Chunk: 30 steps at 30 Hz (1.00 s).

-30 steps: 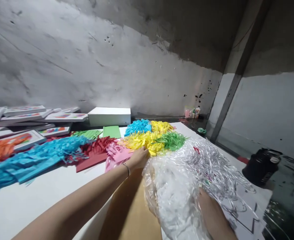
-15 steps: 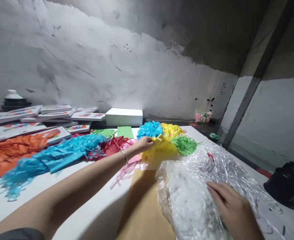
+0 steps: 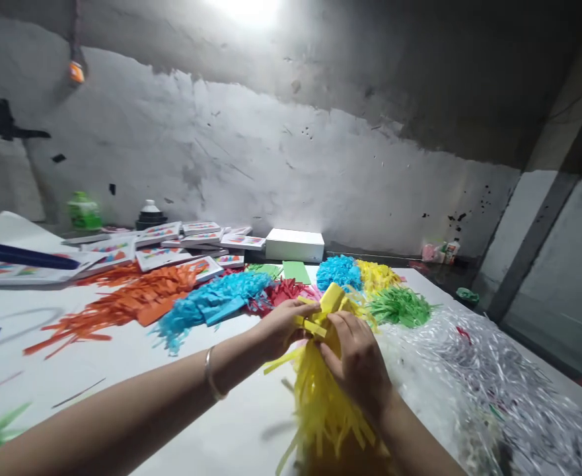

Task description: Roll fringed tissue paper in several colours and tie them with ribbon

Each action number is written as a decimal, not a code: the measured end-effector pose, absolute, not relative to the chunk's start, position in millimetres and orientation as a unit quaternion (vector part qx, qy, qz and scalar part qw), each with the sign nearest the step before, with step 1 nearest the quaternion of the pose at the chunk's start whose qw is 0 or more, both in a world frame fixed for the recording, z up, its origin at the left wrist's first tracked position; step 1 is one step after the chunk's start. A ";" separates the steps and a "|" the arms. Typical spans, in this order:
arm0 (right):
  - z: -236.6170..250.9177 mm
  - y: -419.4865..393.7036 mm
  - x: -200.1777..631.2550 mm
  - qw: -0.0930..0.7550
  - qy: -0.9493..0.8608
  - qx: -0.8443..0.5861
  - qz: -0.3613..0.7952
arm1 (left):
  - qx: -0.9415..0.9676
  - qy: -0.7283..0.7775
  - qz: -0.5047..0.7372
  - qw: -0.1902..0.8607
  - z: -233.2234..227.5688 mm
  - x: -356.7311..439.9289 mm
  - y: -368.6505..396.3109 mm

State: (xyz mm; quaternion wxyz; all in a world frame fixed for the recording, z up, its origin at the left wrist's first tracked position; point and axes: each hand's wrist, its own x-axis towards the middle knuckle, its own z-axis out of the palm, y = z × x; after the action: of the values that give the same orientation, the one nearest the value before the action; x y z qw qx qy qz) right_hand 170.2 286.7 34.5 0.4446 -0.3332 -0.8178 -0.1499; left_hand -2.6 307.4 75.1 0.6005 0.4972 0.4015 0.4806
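Note:
Both of my hands hold a bundle of yellow fringed paper (image 3: 320, 396) lifted above the white table (image 3: 122, 370). My left hand (image 3: 283, 324), with a bangle on its wrist, grips the bundle's top from the left. My right hand (image 3: 357, 360) grips it from the right, and the cut strips hang down below. A clear plastic bag of shredded silvery strips (image 3: 473, 390) lies just right of my hands.
Piles of fringed paper lie across the table: orange (image 3: 122, 301), blue (image 3: 211, 301), red (image 3: 283, 291), green (image 3: 400, 305), and further blue (image 3: 339, 271) and yellow (image 3: 377, 274) heaps. Flat white boxes (image 3: 172, 241) and a white carton (image 3: 294, 244) stand by the wall.
My left hand picked the yellow fringed paper out of the piles and brought it toward me. My right hand left the plastic bag and took hold of the yellow bundle. The view swung left.

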 end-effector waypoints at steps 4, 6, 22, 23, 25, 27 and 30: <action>27.8 252.3 154.9 0.443 -0.836 -0.306 -0.106 | 0.456 0.369 0.489 0.646 57.1 -33.1 258.6; 21.2 237.2 147.5 0.445 -0.840 -0.303 -0.071 | 0.442 0.366 0.488 0.658 44.6 -43.5 239.5; -30.7 160.4 125.1 0.529 -0.719 -0.403 0.203 | 0.552 0.493 0.518 0.429 -1.4 -113.1 158.0; -32.4 158.9 125.2 0.539 -0.706 -0.414 0.202 | 0.560 0.507 0.534 0.380 -0.7 -119.5 153.1; -34.4 152.8 119.8 0.549 -0.691 -0.421 0.207 | 0.577 0.518 0.552 0.306 -2.7 -119.8 136.8; -34.2 143.1 109.3 0.548 -0.693 -0.411 0.222 | 0.622 0.505 0.534 0.270 -10.7 -104.0 115.3; -33.1 127.5 95.5 0.535 -0.708 -0.380 0.259 | 0.711 0.470 0.482 0.202 -30.0 -69.6 87.8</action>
State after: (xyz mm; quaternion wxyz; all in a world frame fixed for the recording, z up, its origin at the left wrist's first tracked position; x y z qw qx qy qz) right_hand 95.5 127.5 -33.1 0.5354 -0.3803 -0.7081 0.2594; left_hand -69.6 87.8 -30.0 0.2020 0.7108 0.4704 0.4823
